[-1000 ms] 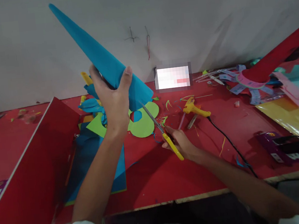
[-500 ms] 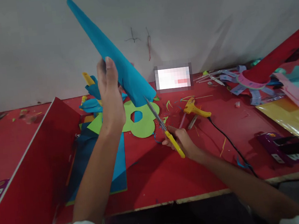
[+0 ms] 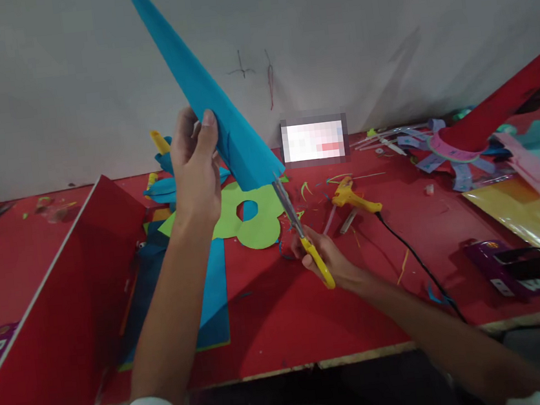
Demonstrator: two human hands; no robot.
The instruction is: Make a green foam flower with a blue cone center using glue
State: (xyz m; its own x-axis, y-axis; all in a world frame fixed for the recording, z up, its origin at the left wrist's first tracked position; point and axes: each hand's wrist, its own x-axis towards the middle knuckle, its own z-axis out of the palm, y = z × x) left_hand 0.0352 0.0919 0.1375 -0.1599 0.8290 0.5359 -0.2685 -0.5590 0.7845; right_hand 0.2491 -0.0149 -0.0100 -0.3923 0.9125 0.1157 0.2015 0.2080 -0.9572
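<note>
My left hand (image 3: 198,152) grips a long blue paper cone (image 3: 221,117), its thumb pressed on the near side. The cone tilts with its narrow tip up to the left, out of view, and its wide end down to the right. In my right hand (image 3: 322,255) is a pair of scissors (image 3: 306,237) with yellow handles. Their blade tips point up at the lower rim of the cone; whether they touch it I cannot tell. Beneath the cone lies a green paper flower shape (image 3: 258,226) with a hole at its centre, over blue sheets (image 3: 213,306).
A yellow glue gun (image 3: 354,197) with a black cord lies right of the scissors among paper scraps. A red panel (image 3: 67,303) stands at left. Blue and yellow paper pieces (image 3: 165,187) lie behind my left hand. Gold sheets (image 3: 520,219) and a red tube (image 3: 506,91) are at right.
The cone has shifted slightly up and right, its tip leaving the view. My left hand has turned a little around it. The scissors' tips have moved slightly right along the rim.
</note>
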